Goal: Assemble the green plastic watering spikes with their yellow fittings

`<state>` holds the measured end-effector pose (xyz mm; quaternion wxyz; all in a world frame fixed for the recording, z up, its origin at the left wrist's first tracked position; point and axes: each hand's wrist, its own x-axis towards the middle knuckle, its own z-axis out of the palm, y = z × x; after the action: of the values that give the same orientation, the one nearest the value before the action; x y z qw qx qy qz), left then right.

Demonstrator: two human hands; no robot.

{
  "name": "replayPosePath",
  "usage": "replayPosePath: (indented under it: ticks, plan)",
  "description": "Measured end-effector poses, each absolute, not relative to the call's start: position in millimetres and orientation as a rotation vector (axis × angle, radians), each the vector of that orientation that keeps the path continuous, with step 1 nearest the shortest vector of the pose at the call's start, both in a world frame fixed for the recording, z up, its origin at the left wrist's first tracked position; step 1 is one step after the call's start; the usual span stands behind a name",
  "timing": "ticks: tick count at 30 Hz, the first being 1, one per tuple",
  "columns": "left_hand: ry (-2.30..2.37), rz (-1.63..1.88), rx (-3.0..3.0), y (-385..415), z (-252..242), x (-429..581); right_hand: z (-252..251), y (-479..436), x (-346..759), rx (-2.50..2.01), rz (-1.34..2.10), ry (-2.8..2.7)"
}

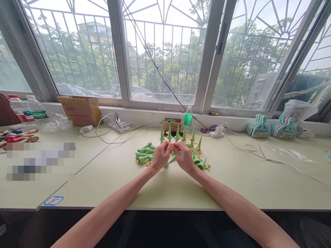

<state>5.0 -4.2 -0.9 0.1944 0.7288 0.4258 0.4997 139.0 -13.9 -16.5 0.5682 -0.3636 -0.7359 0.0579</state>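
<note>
My left hand and my right hand meet above the table, fingertips pinched close together. Whatever lies between them is too small and covered to make out. Just beyond, several green pointed spikes stand upright in a row. To the left of my hands is a heap of green tube-like pieces. On the right lie green cones mixed with small yellow tap-shaped pieces. Another green piece shows partly under my hands.
Behind the spikes are a small cardboard box and a green-labelled bottle. Power strips and loose cables run along the window side. A larger carton stands back left; pastel hanger-like packs stand back right.
</note>
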Motion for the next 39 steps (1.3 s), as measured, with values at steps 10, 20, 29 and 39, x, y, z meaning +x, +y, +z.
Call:
replayPosePath:
  ticks: [10,20,29,39]
  plan:
    - [1.152,1.391,2.030,-3.3,-1.7,5.0,-18.5,-12.8,138.8,-0.855,0.188,-1.743]
    - [1.174,1.352,2.041,-5.5,0.6,5.1,-22.3,-10.7,138.5,-0.831,0.238,-1.754]
    - [1.185,1.308,2.081,-5.0,0.2,4.8,-23.3,-11.0,139.2,-0.850,0.263,-1.742]
    - [1.177,1.307,2.098,-5.6,0.4,4.6,-21.2,-13.3,138.7,-0.870,0.289,-1.736]
